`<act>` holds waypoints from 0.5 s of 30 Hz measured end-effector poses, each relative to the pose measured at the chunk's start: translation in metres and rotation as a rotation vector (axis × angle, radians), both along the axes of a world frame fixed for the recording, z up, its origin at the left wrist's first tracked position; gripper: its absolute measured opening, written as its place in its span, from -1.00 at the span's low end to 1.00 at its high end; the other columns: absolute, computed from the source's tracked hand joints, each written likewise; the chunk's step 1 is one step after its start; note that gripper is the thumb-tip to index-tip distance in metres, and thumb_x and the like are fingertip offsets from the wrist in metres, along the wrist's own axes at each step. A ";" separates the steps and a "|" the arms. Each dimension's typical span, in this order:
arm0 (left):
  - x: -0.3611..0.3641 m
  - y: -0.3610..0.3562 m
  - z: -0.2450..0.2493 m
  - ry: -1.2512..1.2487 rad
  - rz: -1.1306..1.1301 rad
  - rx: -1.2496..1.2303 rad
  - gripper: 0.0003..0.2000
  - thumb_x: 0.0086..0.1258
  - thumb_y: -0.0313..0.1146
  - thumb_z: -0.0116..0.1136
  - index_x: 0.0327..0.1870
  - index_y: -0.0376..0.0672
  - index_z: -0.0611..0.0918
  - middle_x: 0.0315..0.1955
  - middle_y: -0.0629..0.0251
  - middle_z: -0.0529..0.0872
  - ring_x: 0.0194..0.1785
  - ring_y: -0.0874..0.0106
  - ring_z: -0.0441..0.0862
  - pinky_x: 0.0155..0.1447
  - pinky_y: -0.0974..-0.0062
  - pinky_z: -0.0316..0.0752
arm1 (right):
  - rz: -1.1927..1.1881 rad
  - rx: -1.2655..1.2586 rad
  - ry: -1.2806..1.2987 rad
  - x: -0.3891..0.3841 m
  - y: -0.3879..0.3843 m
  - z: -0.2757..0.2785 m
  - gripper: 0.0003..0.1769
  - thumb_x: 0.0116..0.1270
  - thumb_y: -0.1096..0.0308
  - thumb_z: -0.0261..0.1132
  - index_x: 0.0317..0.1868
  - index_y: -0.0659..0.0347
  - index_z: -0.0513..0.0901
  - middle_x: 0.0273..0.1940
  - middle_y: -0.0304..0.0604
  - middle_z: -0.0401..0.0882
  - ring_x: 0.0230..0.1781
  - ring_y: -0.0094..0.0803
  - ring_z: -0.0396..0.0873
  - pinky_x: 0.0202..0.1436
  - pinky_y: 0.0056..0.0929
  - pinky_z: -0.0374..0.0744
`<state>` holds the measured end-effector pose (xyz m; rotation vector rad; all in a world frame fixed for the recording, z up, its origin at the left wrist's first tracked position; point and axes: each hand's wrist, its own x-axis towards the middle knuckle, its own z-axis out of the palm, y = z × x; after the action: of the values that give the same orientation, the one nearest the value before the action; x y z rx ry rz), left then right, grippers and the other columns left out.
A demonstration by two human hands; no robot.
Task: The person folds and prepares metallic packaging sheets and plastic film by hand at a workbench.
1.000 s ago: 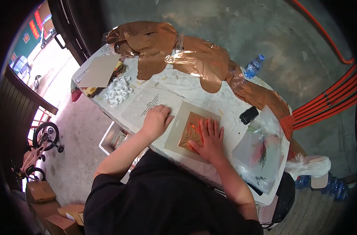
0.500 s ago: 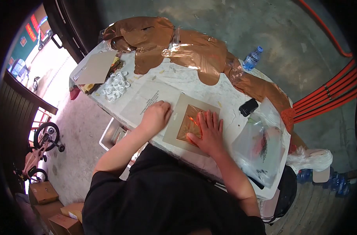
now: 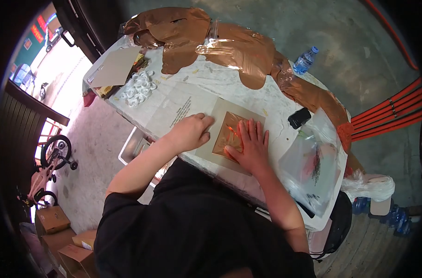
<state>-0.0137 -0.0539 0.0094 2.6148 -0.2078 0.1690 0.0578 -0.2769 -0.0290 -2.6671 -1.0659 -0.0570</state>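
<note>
A beige card (image 3: 211, 150) lies on the table with a folded copper-coloured foil piece (image 3: 227, 134) at its middle. My right hand (image 3: 252, 146) rests flat over the foil's right side, fingers stretched out. At the card's left edge my left hand (image 3: 190, 132) is closed, with curled fingers and the thumb near the index finger. It grips the edge of a clear plastic bag (image 3: 171, 109) with printed text, which lies flat to the left; the exact pinch point is hidden.
Large copper foil balloons (image 3: 243, 51) line the table's far edge. A water bottle (image 3: 306, 60), a black case (image 3: 299, 118) and plastic bags (image 3: 308, 162) lie to the right. White ribbon coils (image 3: 139, 88) and stacked cards (image 3: 116, 67) sit to the left. Orange straps (image 3: 391, 113) stretch off right.
My left hand has shifted slightly right along the card's edge, and its thumb shows more. The right hand stays flat on the foil. The whole view has tilted a little.
</note>
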 end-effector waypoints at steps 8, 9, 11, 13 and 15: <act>-0.001 -0.005 -0.002 0.091 0.086 -0.077 -0.69 0.18 -0.44 0.09 -0.05 -0.23 0.40 -0.40 -0.07 0.61 -0.29 -0.03 0.59 -0.19 0.14 0.50 | 0.001 -0.015 0.018 0.001 -0.001 0.000 0.01 0.13 -0.33 0.16 0.45 0.04 0.06 0.46 0.09 -0.08 0.49 0.10 -0.17 0.42 0.28 -0.24; -0.001 -0.006 -0.001 0.098 0.089 -0.089 -0.70 0.18 -0.44 0.09 -0.05 -0.23 0.41 -0.41 -0.07 0.62 -0.29 -0.03 0.60 -0.20 0.13 0.50 | 0.001 -0.015 0.018 0.001 -0.001 0.000 0.01 0.13 -0.33 0.16 0.45 0.04 0.06 0.46 0.09 -0.08 0.49 0.10 -0.17 0.42 0.28 -0.24; -0.002 -0.010 0.004 0.106 0.094 -0.101 -0.70 0.19 -0.43 0.09 -0.05 -0.23 0.41 -0.42 -0.07 0.62 -0.29 -0.03 0.60 -0.20 0.13 0.50 | 0.000 -0.020 0.024 0.001 0.000 0.000 0.01 0.13 -0.34 0.16 0.46 0.04 0.05 0.46 0.10 -0.08 0.49 0.10 -0.18 0.42 0.29 -0.25; -0.003 -0.014 0.011 0.128 0.122 -0.165 -0.73 0.22 -0.42 0.09 -0.08 -0.25 0.41 -0.41 -0.08 0.62 -0.28 -0.03 0.60 -0.21 0.13 0.50 | 0.000 -0.026 0.020 0.002 -0.001 -0.002 0.02 0.12 -0.34 0.16 0.46 0.04 0.04 0.46 0.10 -0.09 0.49 0.10 -0.19 0.42 0.28 -0.25; 0.002 -0.015 0.004 0.101 0.106 -0.162 -0.73 0.23 -0.41 0.09 -0.08 -0.25 0.40 -0.41 -0.06 0.62 -0.28 -0.03 0.60 -0.21 0.13 0.50 | 0.005 -0.032 0.011 0.002 0.000 -0.002 0.03 0.12 -0.35 0.16 0.46 0.04 0.03 0.47 0.10 -0.10 0.49 0.10 -0.20 0.42 0.28 -0.25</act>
<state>-0.0121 -0.0692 0.0129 2.4666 -0.0186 0.0859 0.0595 -0.2770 -0.0309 -2.6904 -1.0785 -0.0238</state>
